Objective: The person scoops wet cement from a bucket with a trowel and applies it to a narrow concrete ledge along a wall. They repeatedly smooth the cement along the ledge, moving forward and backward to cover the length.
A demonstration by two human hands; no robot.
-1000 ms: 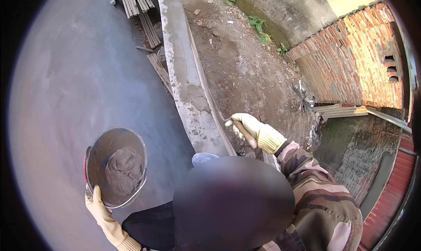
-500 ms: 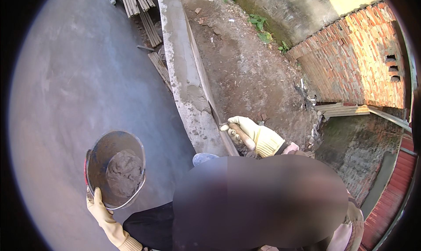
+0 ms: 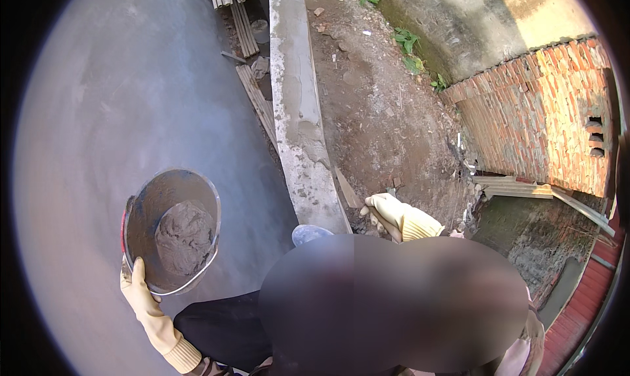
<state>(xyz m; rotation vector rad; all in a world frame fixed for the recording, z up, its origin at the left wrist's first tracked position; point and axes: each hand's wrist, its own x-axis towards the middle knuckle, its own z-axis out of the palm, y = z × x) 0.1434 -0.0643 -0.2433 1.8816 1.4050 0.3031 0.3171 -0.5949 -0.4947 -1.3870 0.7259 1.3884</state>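
My left hand [image 3: 139, 291], in a cream glove, grips the rim of a bucket [image 3: 136, 228] at its near left side. The bucket is tilted, its mouth facing me, with a lump of wet grey mortar [image 3: 187, 238] inside and a pale wire handle along the rim. My right hand [image 3: 387, 213], gloved alike, is closed round the wooden handle [image 3: 392, 230] of a tool beside the wall's right edge. A thin tan wedge [image 3: 348, 189] shows by its fingers; I cannot tell whether it belongs to the tool. A blurred patch hides much below my right hand.
A narrow concrete-topped wall [image 3: 298, 133] runs away from me. Smooth grey surface [image 3: 118, 113] lies left of it, dirt ground [image 3: 374, 113] right. Wooden strips [image 3: 256, 97] lie along its far left side. A pale bluish round thing [image 3: 308, 233] sits nearby. A brick wall [image 3: 525, 113] stands at right.
The bucket and my left hand have risen slightly in view. My right hand sits further right and lower, and less of the wooden handle shows. The whole scene has shifted right and down.
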